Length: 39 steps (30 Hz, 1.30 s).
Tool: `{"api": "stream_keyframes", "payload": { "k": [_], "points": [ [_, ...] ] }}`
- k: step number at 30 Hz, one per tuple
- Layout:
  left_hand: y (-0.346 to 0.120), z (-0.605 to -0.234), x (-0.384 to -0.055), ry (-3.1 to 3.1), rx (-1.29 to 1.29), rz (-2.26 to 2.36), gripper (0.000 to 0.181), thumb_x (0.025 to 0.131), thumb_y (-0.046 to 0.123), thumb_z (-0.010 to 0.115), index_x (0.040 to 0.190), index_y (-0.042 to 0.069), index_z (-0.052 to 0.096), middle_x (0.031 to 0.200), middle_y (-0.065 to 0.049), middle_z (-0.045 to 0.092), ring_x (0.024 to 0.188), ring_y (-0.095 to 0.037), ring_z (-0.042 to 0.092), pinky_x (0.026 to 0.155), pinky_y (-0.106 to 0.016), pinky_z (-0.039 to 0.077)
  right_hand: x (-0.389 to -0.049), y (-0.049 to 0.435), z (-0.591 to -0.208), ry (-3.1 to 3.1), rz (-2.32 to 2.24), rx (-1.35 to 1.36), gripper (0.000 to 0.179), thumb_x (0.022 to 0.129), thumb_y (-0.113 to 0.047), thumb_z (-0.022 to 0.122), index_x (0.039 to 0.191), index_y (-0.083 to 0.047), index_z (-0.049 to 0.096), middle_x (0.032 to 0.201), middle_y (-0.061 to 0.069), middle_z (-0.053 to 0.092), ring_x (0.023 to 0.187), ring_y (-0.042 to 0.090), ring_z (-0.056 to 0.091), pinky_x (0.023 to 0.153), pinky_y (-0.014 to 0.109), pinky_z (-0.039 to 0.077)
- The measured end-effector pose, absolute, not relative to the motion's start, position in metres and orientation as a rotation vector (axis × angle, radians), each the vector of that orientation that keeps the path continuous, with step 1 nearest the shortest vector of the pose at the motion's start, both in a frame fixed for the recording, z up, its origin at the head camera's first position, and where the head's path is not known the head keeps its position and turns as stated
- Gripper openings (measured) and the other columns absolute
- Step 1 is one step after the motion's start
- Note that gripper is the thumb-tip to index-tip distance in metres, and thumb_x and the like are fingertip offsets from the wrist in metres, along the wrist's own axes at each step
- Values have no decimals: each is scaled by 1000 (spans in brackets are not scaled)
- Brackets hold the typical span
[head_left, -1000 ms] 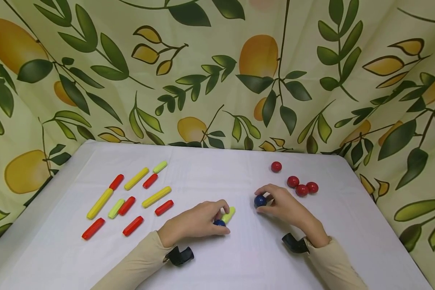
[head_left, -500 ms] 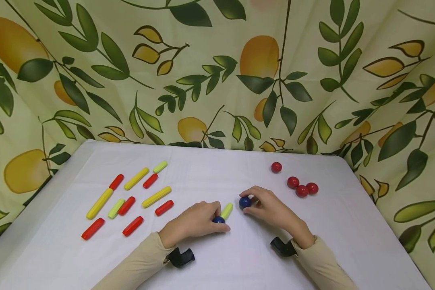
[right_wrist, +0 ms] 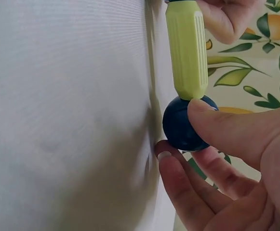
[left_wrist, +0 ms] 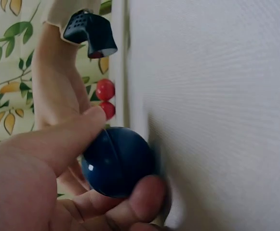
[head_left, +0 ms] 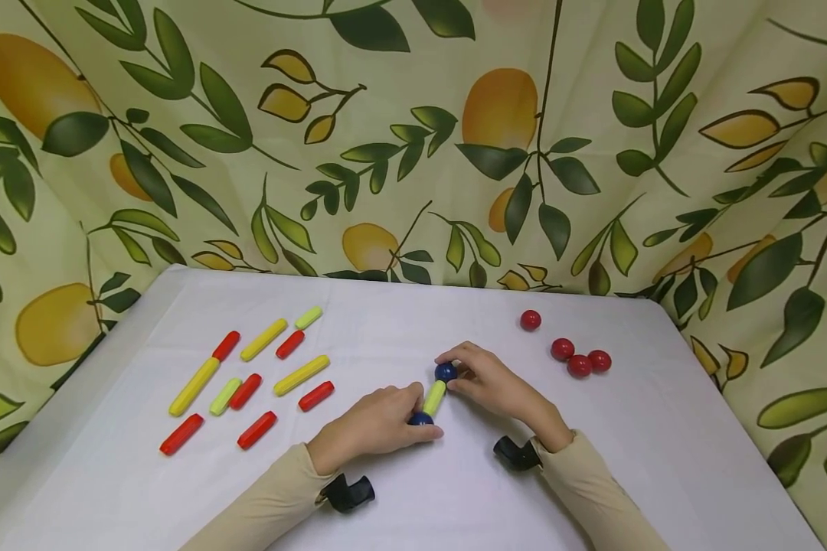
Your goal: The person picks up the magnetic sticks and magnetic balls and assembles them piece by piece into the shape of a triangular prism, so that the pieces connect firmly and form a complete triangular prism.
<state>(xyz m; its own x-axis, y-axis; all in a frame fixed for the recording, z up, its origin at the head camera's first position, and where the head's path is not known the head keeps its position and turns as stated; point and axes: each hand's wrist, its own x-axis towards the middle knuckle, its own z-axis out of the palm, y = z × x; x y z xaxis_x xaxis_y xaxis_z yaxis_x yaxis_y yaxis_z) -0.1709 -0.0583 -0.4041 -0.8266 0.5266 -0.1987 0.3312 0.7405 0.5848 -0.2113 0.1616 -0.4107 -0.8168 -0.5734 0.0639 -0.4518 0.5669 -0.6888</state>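
My left hand (head_left: 375, 419) grips a blue ball (left_wrist: 120, 161) between thumb and fingers near the middle of the table. A light green ribbed rod (head_left: 435, 398) runs from that ball up to a second blue ball (head_left: 446, 372). My right hand (head_left: 489, 383) pinches this second ball with thumb and fingertips. In the right wrist view the rod's end (right_wrist: 190, 53) touches the ball (right_wrist: 183, 125). The left ball is partly hidden by my fingers in the head view.
Several red balls (head_left: 562, 350) lie at the right back of the white table (head_left: 524, 505). On the left are scattered red rods (head_left: 256, 430), yellow rods (head_left: 194, 386) and light green rods (head_left: 225, 396). A patterned curtain (head_left: 386, 153) hangs behind the table.
My right hand has carried its blue ball leftward until it meets the far end of the light green rod. The left hand has stayed nearly still, holding the other ball.
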Motion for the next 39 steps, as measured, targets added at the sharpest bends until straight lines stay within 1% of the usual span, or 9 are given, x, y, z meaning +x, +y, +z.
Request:
{"api": "stream_keyframes", "payload": {
  "k": [7,12,18,22,26,30,33,36,39],
  "points": [
    [-59,-406,-170,2572,642,813,42,85,54,71,85,18,51,63,6,45,56,-9,44,52,-23,29,-212,160,-416,2651,-1121,-884,34,93,-3,65,126,-5,61,122,11,65,104,24,66,92,40,55],
    [-63,-404,-172,2537,672,851,41,86,55,70,92,18,54,65,6,50,58,-8,46,53,-23,33,-212,158,-417,2671,-1123,-895,33,94,-2,64,127,-5,61,122,12,63,103,24,65,91,39,55],
    [-67,-401,-177,2462,718,920,43,85,47,74,105,15,54,71,7,58,63,-8,52,58,-23,39,-211,155,-418,2688,-1127,-886,33,93,-2,65,126,-6,62,119,11,62,104,24,66,91,39,54],
    [-66,-401,-180,2409,763,956,41,85,41,76,109,17,52,76,9,62,67,-7,54,62,-22,42,-211,154,-419,2685,-1131,-877,32,93,-3,66,124,-6,62,120,10,65,103,23,66,91,37,55],
    [-65,-402,-180,2379,814,981,38,87,37,75,111,19,52,79,10,63,68,-5,54,65,-21,43,-211,153,-419,2679,-1142,-873,31,93,-2,65,124,-7,62,120,8,66,101,21,67,90,34,55],
    [-64,-403,-180,2352,856,1009,36,89,34,74,113,18,53,81,10,62,67,-3,54,65,-20,43,-210,153,-418,2663,-1161,-902,31,94,-3,65,125,-6,62,120,9,66,100,21,67,89,33,55],
    [-64,-404,-180,2341,875,1010,35,91,34,72,115,17,53,82,10,62,67,-2,54,66,-19,44,-209,153,-418,2652,-1172,-889,30,94,-5,64,124,-5,62,119,8,67,99,20,67,89,33,55],
    [-66,-402,-180,2345,873,970,35,92,37,70,117,18,53,88,10,64,72,-2,56,70,-20,46,-209,152,-419,2647,-1166,-869,29,95,-6,63,124,-5,62,117,8,68,99,19,67,89,33,55],
    [-73,-396,-183,2406,874,895,35,93,36,69,119,17,56,93,7,64,78,-6,57,74,-24,47,-209,152,-418,2636,-1161,-821,28,96,-7,63,123,-7,62,117,7,69,101,19,67,90,34,54]
  ]
}}
